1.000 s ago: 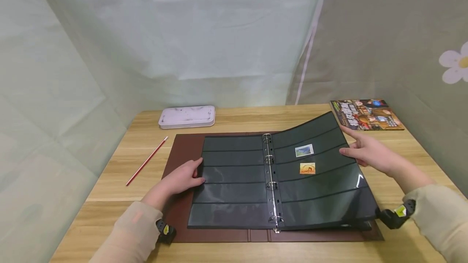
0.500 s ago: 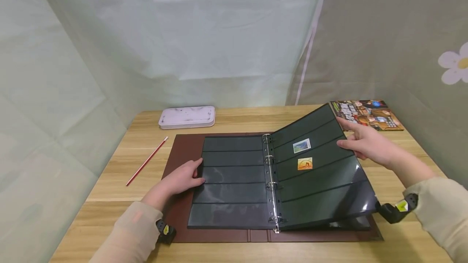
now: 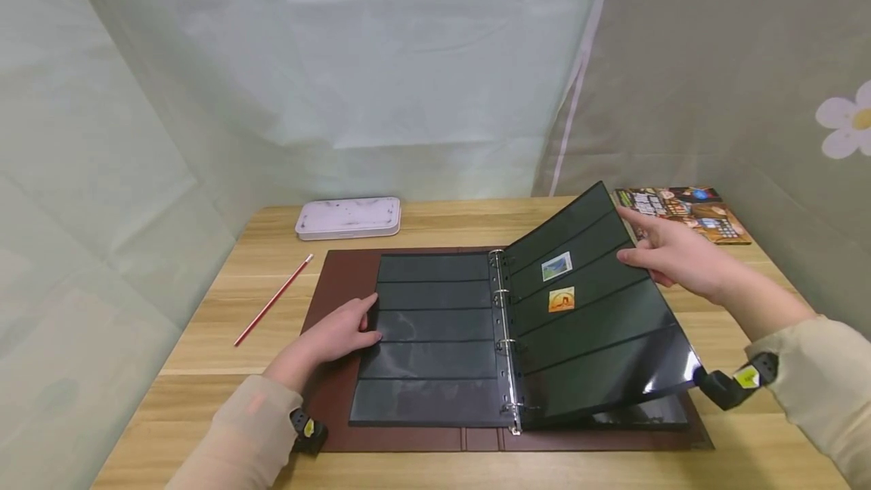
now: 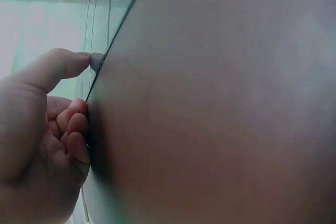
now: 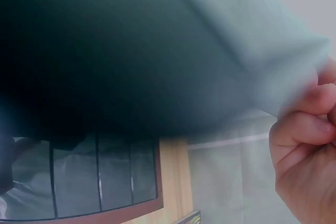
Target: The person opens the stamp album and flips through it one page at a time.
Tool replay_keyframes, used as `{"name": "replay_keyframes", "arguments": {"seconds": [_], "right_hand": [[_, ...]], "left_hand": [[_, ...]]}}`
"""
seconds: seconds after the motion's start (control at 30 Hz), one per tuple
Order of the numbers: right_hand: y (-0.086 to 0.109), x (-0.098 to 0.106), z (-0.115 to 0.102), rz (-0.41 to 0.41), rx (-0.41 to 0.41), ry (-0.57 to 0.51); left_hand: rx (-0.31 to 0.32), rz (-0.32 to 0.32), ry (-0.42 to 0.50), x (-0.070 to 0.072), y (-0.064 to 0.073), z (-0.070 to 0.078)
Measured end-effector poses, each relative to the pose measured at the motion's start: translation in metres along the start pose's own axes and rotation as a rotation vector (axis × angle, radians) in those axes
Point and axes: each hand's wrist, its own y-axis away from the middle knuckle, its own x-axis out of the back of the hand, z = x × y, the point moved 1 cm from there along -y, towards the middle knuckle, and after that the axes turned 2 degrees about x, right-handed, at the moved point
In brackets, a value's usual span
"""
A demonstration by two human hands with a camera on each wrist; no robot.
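A brown ring-binder stamp album [image 3: 340, 278] lies spread on the table. My left hand [image 3: 336, 333] rests at the outer edge of its flat left page [image 3: 435, 327], thumb and index fingertips touching that edge. In the left wrist view the other fingers are curled in. My right hand [image 3: 683, 255] pinches the outer edge of the right stamp page [image 3: 599, 331], lifted and tilted up from the rings [image 3: 502, 324]. This page carries a blue-green stamp [image 3: 556, 266] and an orange stamp [image 3: 562, 299]. In the right wrist view the dark page fills much of the frame.
A pale tin pencil case [image 3: 348, 218] stands at the back left, and a red pencil [image 3: 274, 299] lies left of the album. A colourful book [image 3: 687, 214] is at the back right, behind my right hand. Pale curtains [image 3: 435, 82] hang behind the wooden table [image 3: 218, 399].
My right hand has moved up and to the left, raising the stamp page more steeply and showing more of the page beneath. My left hand has stayed in place.
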Motion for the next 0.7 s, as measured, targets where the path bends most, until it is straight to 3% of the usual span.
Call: {"name": "replay_keyframes", "arguments": {"seconds": [0.17,0.7], "right_hand": [[-0.001,0.001,-0.010,0.004,0.001,0.047],[-0.008,0.004,-0.038,-0.025,0.018,0.004]], "left_hand": [[-0.008,-0.001,0.001,0.000,0.000,0.000],[0.005,-0.008,-0.004,0.000,-0.001,0.000]]}}
